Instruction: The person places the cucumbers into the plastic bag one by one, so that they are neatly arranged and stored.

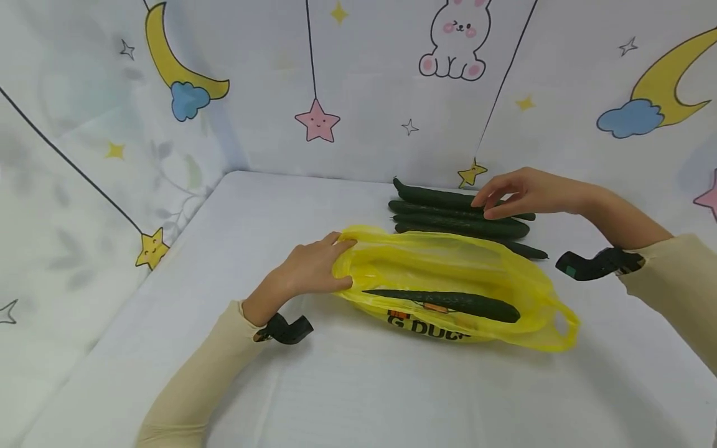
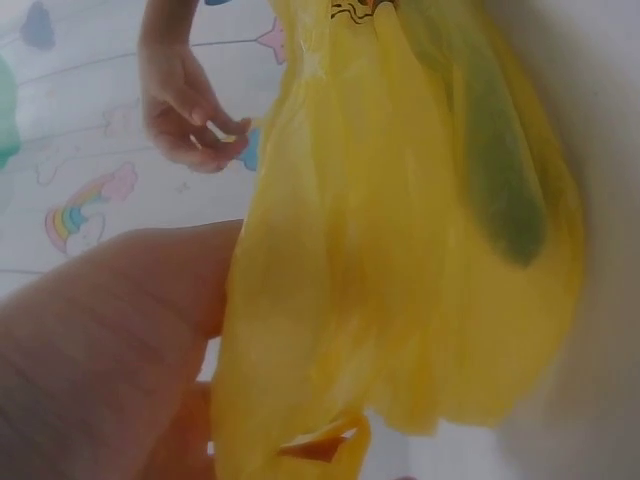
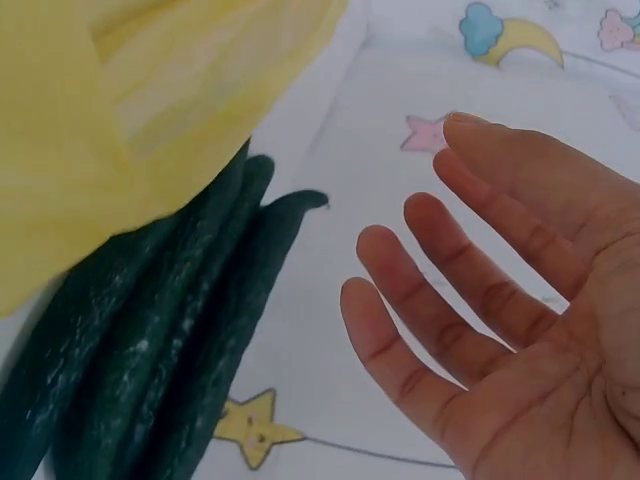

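Left hand: clamped on the left end of the yellow bag, thumb to the near side, fingers to the far side, presumably to spread the mouth and prevent thin plastic from sagging together. Exact wrap of the fingers hard to tell, partly masked by plastic in the left wrist view.

Right hand: well apart from the left, gripping nothing, fingers loosely bent and separated; poised above the cucumber row, a pose apparently suited to grasping from above.

Yellow bag: set lengthwise across, mouth upward, lettering on the near side; probably turned so for a wide opening between both arms.

Bagged cucumber: inside, lying along the near wall, thicker end to the right; likely lengthwise because of its long shape.

Right handle: loop slack at the right end, unheld, leaving the spreading to one side only.

Cucumber row: just behind the bag, side by side and roughly parallel, partly hidden by the far rim; seemingly lined up for easy singling out.

Desk: white, flat, beneath bag and row alike.

Backdrop: behind everything, printed with stars, moons and a rabbit.
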A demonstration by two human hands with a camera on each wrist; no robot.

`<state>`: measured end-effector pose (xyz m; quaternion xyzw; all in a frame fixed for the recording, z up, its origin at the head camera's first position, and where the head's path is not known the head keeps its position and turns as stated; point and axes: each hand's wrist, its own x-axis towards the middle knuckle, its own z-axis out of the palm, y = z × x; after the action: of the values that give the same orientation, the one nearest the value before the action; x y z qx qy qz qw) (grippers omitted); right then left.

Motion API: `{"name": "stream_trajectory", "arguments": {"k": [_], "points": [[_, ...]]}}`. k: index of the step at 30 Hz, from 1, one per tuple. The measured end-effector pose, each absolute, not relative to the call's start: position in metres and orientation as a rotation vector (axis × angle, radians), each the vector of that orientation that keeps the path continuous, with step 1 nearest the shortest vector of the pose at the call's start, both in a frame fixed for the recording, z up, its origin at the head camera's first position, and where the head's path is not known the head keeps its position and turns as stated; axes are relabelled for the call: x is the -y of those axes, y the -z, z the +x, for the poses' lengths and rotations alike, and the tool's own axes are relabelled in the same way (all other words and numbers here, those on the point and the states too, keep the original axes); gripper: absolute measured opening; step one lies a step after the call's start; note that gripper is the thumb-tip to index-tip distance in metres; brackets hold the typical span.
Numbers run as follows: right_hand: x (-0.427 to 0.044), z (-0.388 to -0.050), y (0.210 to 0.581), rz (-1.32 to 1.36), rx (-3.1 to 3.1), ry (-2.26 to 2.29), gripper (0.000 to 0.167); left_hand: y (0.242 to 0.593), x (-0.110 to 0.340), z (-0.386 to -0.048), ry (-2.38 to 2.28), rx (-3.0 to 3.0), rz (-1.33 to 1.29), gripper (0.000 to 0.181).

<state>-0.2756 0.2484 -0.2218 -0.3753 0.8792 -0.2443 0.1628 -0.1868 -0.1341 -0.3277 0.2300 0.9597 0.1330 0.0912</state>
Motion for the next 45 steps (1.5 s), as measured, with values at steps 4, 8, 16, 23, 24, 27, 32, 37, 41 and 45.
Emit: {"name": "stream_trajectory", "arguments": {"k": [4,8,16,23,24,27,32,37,41,45], "points": [[-0.257,-0.289,0.23,-0.964,-2.557,0.659,0.029,0.326,0.132,-0.188,-0.404,-2.843,0.693,0.073],[-0.267,-0.303,0.242,-0.841,-2.571,0.659,0.031,0.327,0.129,-0.188,-0.393,-2.834,0.701,0.073],[-0.276,-0.325,0.265,-0.814,-2.537,0.757,0.032,0.328,0.128,-0.188,-0.389,-2.83,0.71,0.072],[-0.274,-0.34,0.274,-0.793,-2.573,0.796,0.033,0.328,0.131,-0.188,-0.376,-2.823,0.712,0.072],[-0.274,-0.342,0.275,-0.791,-2.582,0.801,0.033,0.328,0.131,-0.188,-0.374,-2.824,0.715,0.072],[-0.272,-0.348,0.279,-0.772,-2.612,0.819,0.033,0.327,0.132,-0.188,-0.369,-2.824,0.719,0.072],[-0.268,-0.361,0.294,-0.78,-2.653,0.86,0.032,0.327,0.133,-0.189,-0.36,-2.822,0.717,0.072],[-0.261,-0.37,0.309,-0.79,-2.679,0.856,0.039,0.329,0.135,-0.189,-0.359,-2.824,0.704,0.072],[-0.259,-0.375,0.316,-0.776,-2.68,0.817,0.046,0.327,0.135,-0.188,-0.364,-2.822,0.696,0.072],[-0.262,-0.377,0.322,-0.76,-2.674,0.758,0.052,0.326,0.136,-0.188,-0.367,-2.825,0.699,0.072]]}}
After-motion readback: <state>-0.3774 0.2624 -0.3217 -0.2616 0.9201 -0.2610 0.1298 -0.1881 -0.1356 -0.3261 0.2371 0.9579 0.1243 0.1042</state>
